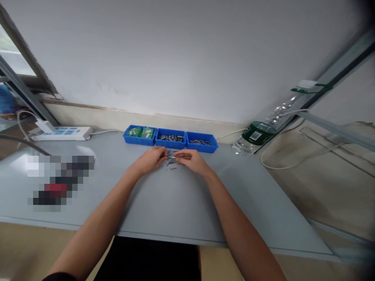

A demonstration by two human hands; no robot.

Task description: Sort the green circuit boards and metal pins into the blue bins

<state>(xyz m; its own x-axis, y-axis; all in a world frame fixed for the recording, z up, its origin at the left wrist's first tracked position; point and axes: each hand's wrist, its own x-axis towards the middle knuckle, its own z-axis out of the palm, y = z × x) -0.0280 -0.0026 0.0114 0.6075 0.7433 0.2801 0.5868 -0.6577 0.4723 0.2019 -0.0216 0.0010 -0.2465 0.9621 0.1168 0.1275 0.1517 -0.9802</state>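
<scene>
The left hand (154, 157) and right hand (193, 159) each had a closed grip on a slim metal piece (171, 157) — held between them, near loose metal pins (169, 162) on the tabletop (170, 207). A slackened pinch could have dropped it among them.

On your flat grey tabletop (175, 210), blue rectangular plastic bins (170, 144) stood behind slim metal pins (171, 169), left of a clear plastic bottle (256, 134).

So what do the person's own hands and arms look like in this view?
Left hand and right hand are ungloved, forearms bare, with no watch or bracelet visible. A black sleeve edge shows on the left arm; no right sleeve is in view.
</scene>
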